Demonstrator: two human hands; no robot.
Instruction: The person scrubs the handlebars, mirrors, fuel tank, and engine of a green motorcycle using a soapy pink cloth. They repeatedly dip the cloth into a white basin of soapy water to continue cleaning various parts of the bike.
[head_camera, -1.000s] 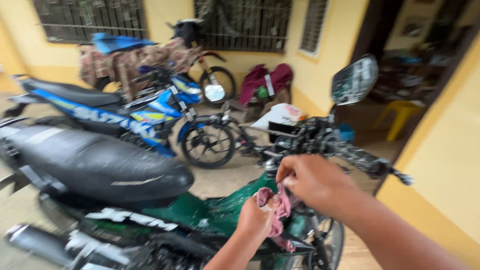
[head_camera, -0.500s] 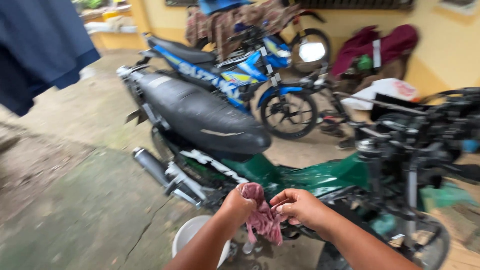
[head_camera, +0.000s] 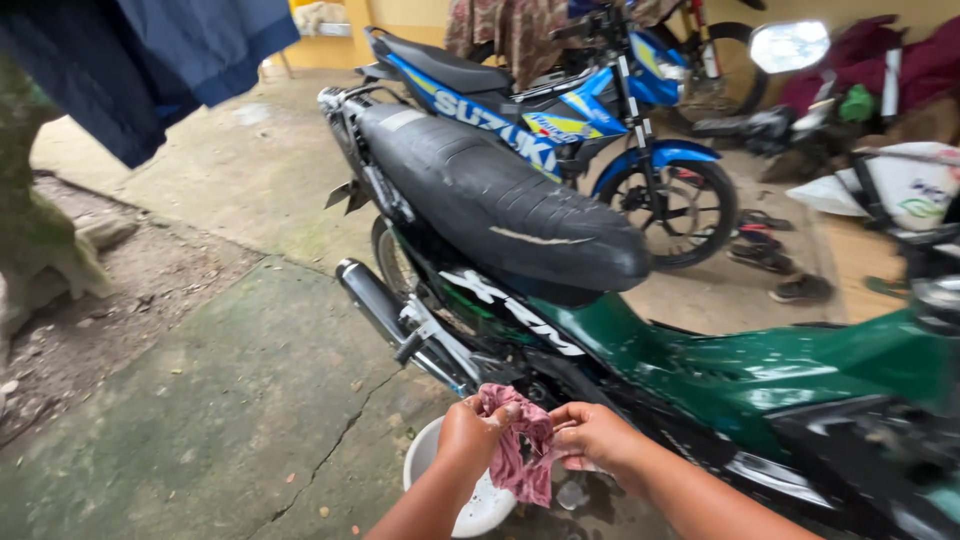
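A: What are the fingers doing?

B: At the bottom centre of the frame, the left hand has its fingers curled tight around the top of a damp pink rag. The right hand pinches the rag's right edge between thumb and fingertips. The cloth hangs down between the two hands.

A: What lies below them?

B: A white basin sits on the ground right under the rag, partly hidden by the left forearm. What is in it cannot be made out.

A: And around them?

B: Just behind the hands stands a green motorcycle with a long black seat running to the upper centre. A blue motorcycle is parked behind it, at upper centre. The ground is cracked concrete, greenish in places, with bare dirt at the left edge. Dark blue clothing hangs at the upper left. Sandals lie at the right.
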